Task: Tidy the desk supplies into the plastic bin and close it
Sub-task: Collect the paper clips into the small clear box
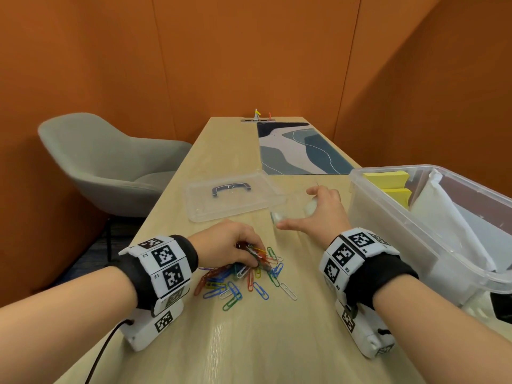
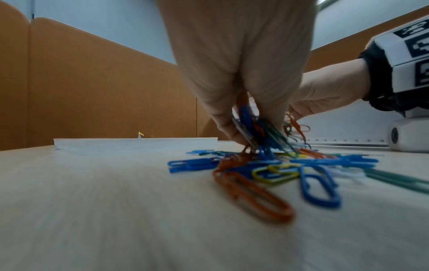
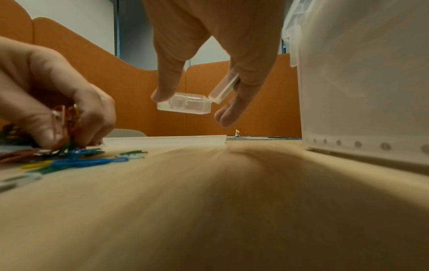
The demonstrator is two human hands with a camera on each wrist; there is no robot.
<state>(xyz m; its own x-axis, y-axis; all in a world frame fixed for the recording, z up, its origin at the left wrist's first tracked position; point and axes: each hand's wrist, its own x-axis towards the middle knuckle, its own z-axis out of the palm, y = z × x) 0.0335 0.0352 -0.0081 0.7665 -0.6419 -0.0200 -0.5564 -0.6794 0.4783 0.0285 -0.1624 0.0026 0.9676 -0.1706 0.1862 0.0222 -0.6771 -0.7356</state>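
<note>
Several coloured paper clips [image 1: 243,281] lie scattered on the wooden desk. My left hand [image 1: 249,253] pinches a bunch of those clips [image 2: 257,128] just above the pile. Further right, my right hand [image 1: 304,209] holds a small clear plastic box [image 3: 185,104] with its hinged lid open, lifted off the desk. The large clear plastic bin [image 1: 393,217] stands open at the right, with yellow sticky notes [image 1: 388,178] and papers inside. Its clear lid [image 1: 230,198] with a dark handle lies flat on the desk behind the clips.
A blue patterned mat [image 1: 299,148] lies at the far end of the desk. A grey chair [image 1: 105,162] stands to the left. Orange partition walls surround the desk. A black cable [image 1: 102,353] trails from my left wrist.
</note>
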